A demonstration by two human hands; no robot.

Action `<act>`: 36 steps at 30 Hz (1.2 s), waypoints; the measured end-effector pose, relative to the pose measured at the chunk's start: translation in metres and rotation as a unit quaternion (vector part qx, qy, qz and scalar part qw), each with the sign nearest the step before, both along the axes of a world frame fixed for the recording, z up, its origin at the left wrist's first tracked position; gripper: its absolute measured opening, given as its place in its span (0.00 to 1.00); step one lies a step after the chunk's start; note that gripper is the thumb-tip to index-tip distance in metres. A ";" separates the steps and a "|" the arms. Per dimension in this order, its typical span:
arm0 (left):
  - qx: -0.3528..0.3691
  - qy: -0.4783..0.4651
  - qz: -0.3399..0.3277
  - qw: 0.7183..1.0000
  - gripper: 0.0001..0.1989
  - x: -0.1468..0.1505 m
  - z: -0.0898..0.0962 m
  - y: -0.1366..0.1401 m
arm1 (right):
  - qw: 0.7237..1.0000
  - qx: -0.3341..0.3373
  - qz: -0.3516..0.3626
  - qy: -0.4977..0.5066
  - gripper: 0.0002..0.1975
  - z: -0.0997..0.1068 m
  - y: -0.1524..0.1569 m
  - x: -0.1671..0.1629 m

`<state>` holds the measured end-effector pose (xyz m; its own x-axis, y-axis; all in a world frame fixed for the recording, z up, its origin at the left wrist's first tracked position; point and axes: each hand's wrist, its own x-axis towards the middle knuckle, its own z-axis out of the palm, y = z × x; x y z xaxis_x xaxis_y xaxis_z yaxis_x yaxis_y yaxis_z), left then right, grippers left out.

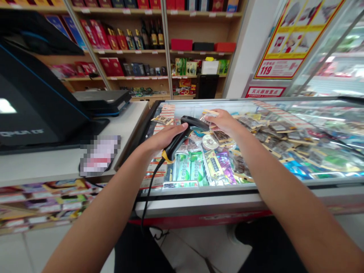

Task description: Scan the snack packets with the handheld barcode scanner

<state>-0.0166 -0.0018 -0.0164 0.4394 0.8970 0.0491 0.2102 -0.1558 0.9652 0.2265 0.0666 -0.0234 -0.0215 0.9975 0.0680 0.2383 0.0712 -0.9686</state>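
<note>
over the glass-topped freezer chest (227, 182), head view: left hand (162, 140) is wrapped around the black handheld barcode scanner (182, 136), its nose aimed at a small flat snack packet (209, 112) pinched in the right hand (224, 122). looks mid-scan; the other packets under the glass lie untouched.

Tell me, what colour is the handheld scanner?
Black, with a yellow band at the handle's base; the scanner shows best in the head view.

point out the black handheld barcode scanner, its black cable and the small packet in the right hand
black handheld barcode scanner (182, 137), head view, on its handle
black cable (147, 197), head view, mid-length
small packet (211, 113), head view, its top edge
</note>
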 end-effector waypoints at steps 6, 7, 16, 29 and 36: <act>0.000 -0.061 0.060 0.996 0.31 0.000 -0.001 0.006 | 0.987 0.018 -0.118 -0.109 0.20 0.010 0.004 0.023; -0.004 -0.085 0.092 0.992 0.30 -0.002 0.001 0.008 | 0.978 0.031 -0.142 -0.152 0.22 0.011 0.007 0.033; 0.070 -0.200 0.384 0.899 0.25 -0.054 0.012 0.037 | 0.846 0.096 -0.207 -0.482 0.28 0.014 0.029 0.047; 0.086 -0.189 0.364 0.908 0.24 -0.041 0.008 0.027 | 0.899 0.174 0.112 -0.387 0.19 -0.038 0.080 -0.179; 0.087 -0.201 0.338 0.915 0.26 -0.040 0.007 0.028 | 0.941 0.110 0.145 -0.286 0.10 -0.028 0.077 -0.165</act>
